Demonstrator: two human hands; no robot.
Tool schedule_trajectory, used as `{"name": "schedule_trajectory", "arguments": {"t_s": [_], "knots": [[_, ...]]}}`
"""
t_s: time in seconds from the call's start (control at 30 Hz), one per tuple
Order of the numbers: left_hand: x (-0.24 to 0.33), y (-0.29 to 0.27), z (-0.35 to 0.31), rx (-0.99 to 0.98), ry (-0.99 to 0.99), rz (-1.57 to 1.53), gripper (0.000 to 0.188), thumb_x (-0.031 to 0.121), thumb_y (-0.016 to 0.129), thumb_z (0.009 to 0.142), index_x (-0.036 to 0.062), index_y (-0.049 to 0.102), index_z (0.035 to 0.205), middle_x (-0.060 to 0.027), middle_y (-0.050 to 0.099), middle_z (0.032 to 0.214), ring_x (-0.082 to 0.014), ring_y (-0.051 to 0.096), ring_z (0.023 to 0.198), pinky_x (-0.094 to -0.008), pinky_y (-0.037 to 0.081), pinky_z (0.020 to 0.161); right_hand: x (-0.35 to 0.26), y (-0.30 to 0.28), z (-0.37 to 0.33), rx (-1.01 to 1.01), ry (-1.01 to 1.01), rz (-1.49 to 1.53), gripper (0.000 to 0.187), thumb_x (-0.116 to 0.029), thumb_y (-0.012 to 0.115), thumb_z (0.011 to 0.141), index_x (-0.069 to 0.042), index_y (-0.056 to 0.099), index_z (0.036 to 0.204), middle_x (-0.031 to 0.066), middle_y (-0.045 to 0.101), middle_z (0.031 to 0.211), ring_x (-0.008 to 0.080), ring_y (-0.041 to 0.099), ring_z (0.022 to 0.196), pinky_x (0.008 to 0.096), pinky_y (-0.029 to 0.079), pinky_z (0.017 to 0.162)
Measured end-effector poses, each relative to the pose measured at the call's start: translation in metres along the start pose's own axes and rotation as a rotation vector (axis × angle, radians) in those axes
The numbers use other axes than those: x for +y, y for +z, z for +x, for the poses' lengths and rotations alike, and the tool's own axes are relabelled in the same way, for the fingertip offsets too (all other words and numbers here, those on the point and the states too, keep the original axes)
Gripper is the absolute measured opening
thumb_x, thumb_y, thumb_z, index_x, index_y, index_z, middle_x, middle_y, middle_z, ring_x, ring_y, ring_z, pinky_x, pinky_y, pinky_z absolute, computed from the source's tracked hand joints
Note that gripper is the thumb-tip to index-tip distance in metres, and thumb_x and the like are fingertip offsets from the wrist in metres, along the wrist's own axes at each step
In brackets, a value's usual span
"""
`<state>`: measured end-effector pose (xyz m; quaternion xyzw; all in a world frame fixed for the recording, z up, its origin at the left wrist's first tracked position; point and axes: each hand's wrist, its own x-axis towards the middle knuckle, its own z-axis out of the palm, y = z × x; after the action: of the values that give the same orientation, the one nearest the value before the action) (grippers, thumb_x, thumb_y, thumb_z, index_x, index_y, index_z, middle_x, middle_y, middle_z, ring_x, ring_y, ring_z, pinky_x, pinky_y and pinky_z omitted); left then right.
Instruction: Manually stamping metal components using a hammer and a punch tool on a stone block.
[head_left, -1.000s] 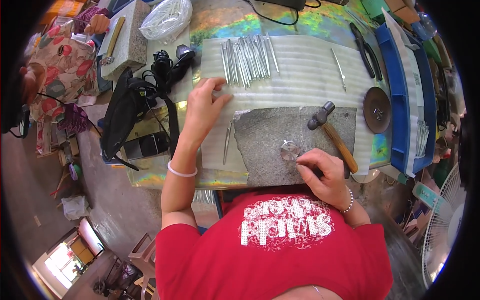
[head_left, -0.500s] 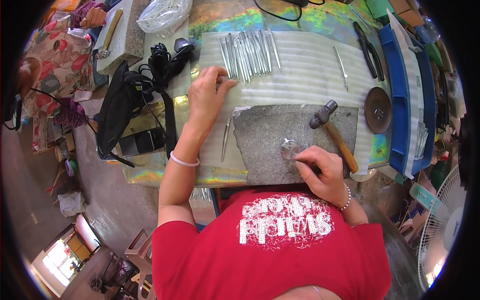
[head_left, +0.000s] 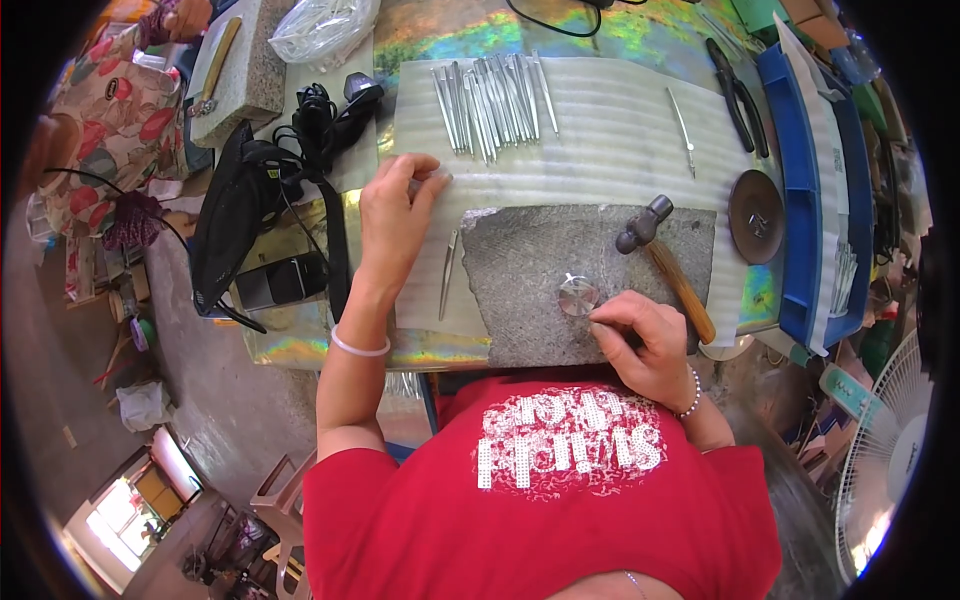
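Note:
My left hand [head_left: 395, 222] hovers over the white foam sheet, just short of a row of thin silver rods [head_left: 492, 108]. Its fingers are bent, thumb and forefinger slightly apart, and nothing shows between them. A pair of tweezers [head_left: 448, 275] lies beside its wrist. My right hand [head_left: 645, 345] rests at the front of a grey stone slab [head_left: 520, 250]. Thumb and forefinger pinch the lower right edge of a round, shiny disc [head_left: 577, 296] lying flat on the slab. Above this hand, a ball-peen hammer [head_left: 670, 270] with a wooden handle lies across the slab.
To the right are a brown dish [head_left: 756, 217] with small metal bits, black-handled pliers [head_left: 738, 100] and a blue tray [head_left: 800, 200]. One thin silver piece [head_left: 682, 132] lies on the foam sheet. A black bag with cables [head_left: 245, 210] sits left. Another person's hand [head_left: 187, 18] shows far left.
My left hand has drawn back a little from the silver rods, toward the left and nearer to me. The right hand keeps its place at the disc.

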<state>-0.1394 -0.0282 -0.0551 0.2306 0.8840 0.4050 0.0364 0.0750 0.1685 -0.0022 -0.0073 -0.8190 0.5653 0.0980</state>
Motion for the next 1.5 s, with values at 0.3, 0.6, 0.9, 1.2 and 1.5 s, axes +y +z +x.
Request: {"name": "schedule_trajectory", "arguments": {"t_s": [0.3, 0.6, 0.9, 1.2, 1.5], "knots": [[-0.003, 0.012, 0.014, 0.036, 0.167, 0.177, 0.015, 0.016, 0.069, 0.078, 0.0048, 0.061, 0.086, -0.011, 0.062, 0.08, -0.0282, 0.063, 0.068, -0.0361, 0.048, 0.06, 0.0, 0.003, 0.0, -0.004, -0.012, -0.025, 0.013, 0.003, 0.065, 0.077, 0.0, 0.06, 0.088, 0.0095, 0.06, 0.072, 0.0175, 0.058, 0.053, 0.026, 0.044, 0.047], [-0.004, 0.012, 0.016, 0.023, 0.214, 0.149, 0.012, 0.014, 0.066, 0.08, 0.0043, 0.063, 0.086, -0.0115, 0.062, 0.08, -0.0287, 0.061, 0.065, -0.0366, 0.048, 0.059, 0.0, 0.004, -0.001, 0.008, -0.014, -0.036, 0.014, 0.003, 0.065, 0.076, 0.0, 0.06, 0.088, 0.0097, 0.06, 0.071, 0.018, 0.058, 0.053, 0.0267, 0.044, 0.046], [0.007, -0.009, -0.004, -0.013, -0.14, -0.141, 0.016, 0.01, 0.063, 0.085, -0.0018, 0.065, 0.095, -0.0065, 0.065, 0.076, -0.007, 0.053, 0.053, -0.0233, 0.043, 0.049, -0.001, 0.005, 0.0, 0.008, -0.005, -0.051, 0.013, 0.002, 0.065, 0.077, 0.0, 0.06, 0.088, 0.0097, 0.06, 0.071, 0.0186, 0.058, 0.052, 0.0272, 0.043, 0.046], [-0.005, 0.016, 0.07, 0.03, -0.106, 0.293, 0.033, 0.033, 0.067, 0.081, 0.0008, 0.067, 0.088, -0.0158, 0.067, 0.076, -0.027, 0.066, 0.068, -0.0348, 0.049, 0.064, -0.003, 0.009, -0.003, 0.039, 0.026, -0.089, 0.013, 0.001, 0.065, 0.077, -0.001, 0.061, 0.089, 0.0096, 0.059, 0.071, 0.0183, 0.057, 0.052, 0.0269, 0.042, 0.046], [-0.014, 0.024, 0.069, 0.048, -0.042, 0.237, 0.023, 0.024, 0.066, 0.082, 0.0013, 0.066, 0.086, -0.0104, 0.064, 0.063, -0.0212, 0.064, 0.059, -0.0323, 0.048, 0.058, -0.001, 0.008, -0.002, 0.027, 0.011, -0.088, 0.013, 0.002, 0.066, 0.077, -0.001, 0.06, 0.089, 0.0096, 0.059, 0.071, 0.0184, 0.057, 0.052, 0.0269, 0.042, 0.046]]}}
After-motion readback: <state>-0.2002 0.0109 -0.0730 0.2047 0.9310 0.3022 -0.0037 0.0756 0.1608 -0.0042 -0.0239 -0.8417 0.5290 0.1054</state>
